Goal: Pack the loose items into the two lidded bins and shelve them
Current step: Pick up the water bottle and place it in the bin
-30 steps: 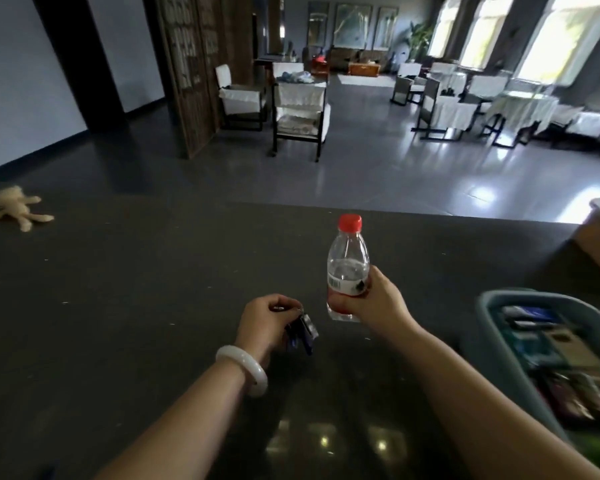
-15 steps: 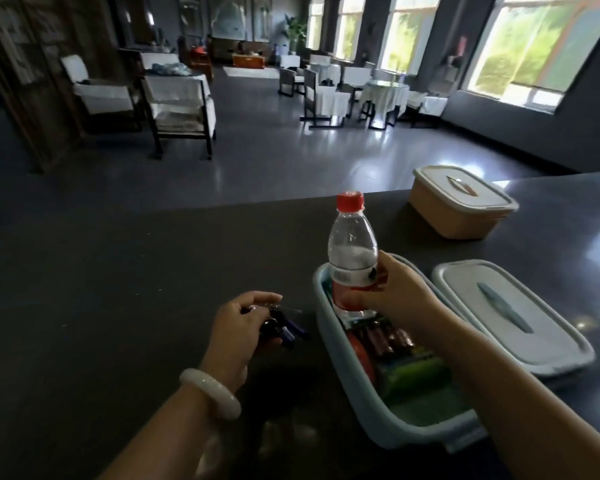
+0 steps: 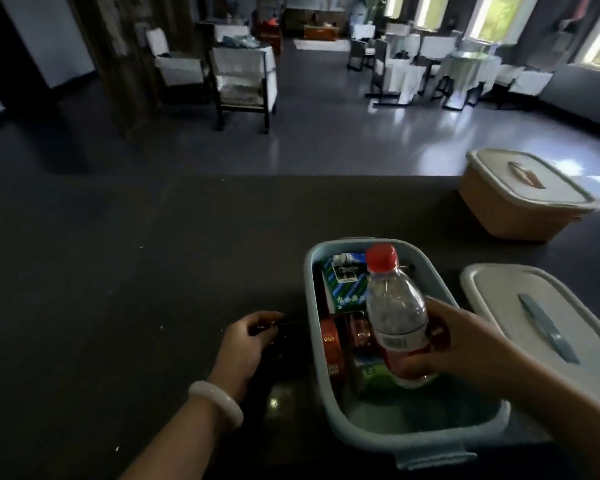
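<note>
head view: right hand (image 3: 465, 344) grips the water bottle (image 3: 395, 306) nearly upright over the open blue bin (image 3: 312, 306), near the front edge of the desk (image 3: 118, 271). left hand (image 3: 246, 344) curls round a small dark thing (image 3: 274, 329) beside it. if set standing, the bottle would likely block the lid (image 3: 520, 306).

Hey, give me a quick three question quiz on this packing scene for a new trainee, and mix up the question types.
1. True or false: the tan bin has its lid on.
2. Where is the water bottle that the right hand grips? A) at the open blue bin, above the packed items B) on a chair C) on the floor
3. Fill in: the blue bin's loose lid lies on the counter to the bin's ____.

Key: 1 true; 2 A; 3 right.
</note>
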A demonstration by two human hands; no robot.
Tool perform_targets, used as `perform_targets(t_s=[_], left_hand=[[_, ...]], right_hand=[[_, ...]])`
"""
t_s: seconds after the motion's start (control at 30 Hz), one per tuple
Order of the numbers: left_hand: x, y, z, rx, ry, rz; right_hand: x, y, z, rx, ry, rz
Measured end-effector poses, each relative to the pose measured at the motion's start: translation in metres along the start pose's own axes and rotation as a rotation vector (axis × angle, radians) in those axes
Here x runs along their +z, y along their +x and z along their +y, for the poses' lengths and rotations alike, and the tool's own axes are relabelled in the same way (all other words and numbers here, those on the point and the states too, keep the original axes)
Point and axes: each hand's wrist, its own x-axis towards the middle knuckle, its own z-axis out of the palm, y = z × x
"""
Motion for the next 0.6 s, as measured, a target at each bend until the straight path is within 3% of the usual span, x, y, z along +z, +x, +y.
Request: perform_targets(t_s=[0.4, 0.6], left_hand=[[0.047, -0.034, 0.014, 0.264, 0.093, 0.279], [0.057, -0.020, 0.011, 0.190, 0.194, 0.238]], right_hand=[[-0.023, 0.003, 0.011, -0.208, -0.259, -0.298], [-0.021, 0.002, 0.019, -0.173, -0.418, -0.382]])
